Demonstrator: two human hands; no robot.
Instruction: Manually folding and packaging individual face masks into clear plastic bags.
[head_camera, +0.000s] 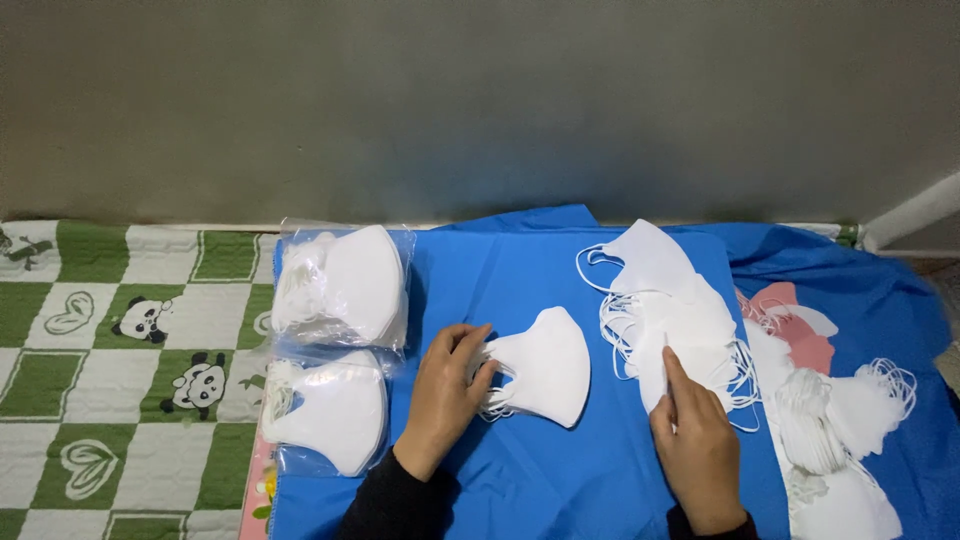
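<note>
A small stack of white folded face masks (545, 367) lies on the blue cloth (520, 270) in the middle. My left hand (447, 392) grips the ear-loop end of that stack. To the right lies a loose pile of white masks (668, 305) with tangled ear loops. My right hand (695, 440) rests on the pile's near edge, its forefinger pressed on a mask there.
Two clear plastic bags of white masks (345, 285) (330, 410) lie at the left edge of the blue cloth. More white masks (840, 415) sit at the right. A green and white panda-print mat (130, 360) covers the left. A grey wall (480, 100) stands behind.
</note>
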